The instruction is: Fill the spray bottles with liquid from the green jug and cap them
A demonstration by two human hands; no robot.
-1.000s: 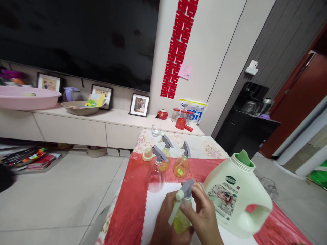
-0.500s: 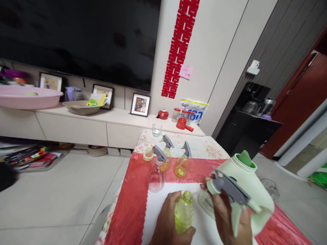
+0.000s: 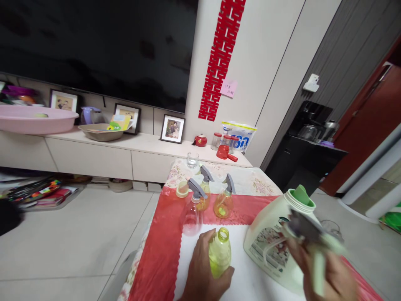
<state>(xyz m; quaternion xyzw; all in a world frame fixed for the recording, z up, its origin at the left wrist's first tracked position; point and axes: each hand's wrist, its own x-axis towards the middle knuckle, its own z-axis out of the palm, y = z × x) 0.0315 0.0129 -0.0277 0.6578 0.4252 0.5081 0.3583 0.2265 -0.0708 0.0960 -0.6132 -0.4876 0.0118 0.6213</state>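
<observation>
My left hand (image 3: pixel 200 267) is wrapped round a yellow-green spray bottle (image 3: pixel 219 253), whose neck is uncovered and faces up. In my right hand (image 3: pixel 326 271) is a grey and pale green spray head (image 3: pixel 305 228), blurred by motion, its thin dip tube hanging clear of the bottle. Right behind that hand stands a big pale green jug (image 3: pixel 266 238) with a green spout in its mouth. Beyond my left hand are a pink spray bottle (image 3: pixel 191 217) and two amber ones (image 3: pixel 223 205) (image 3: pixel 205 194), each with a grey spray head on.
A pale round cap (image 3: pixel 182 189) and a clear glass cup (image 3: pixel 192 160) sit toward the table's far end. White sheet (image 3: pixel 241 259) and red cloth (image 3: pixel 153 246) cover the table. Behind runs a low cabinet (image 3: pixel 94 152) with a pink basin (image 3: pixel 37 121) and framed photos.
My right hand has drawn the spray head away to the right, so the tube is now apart from the bottle's neck. The bottle in my left hand has shifted slightly left and up.
</observation>
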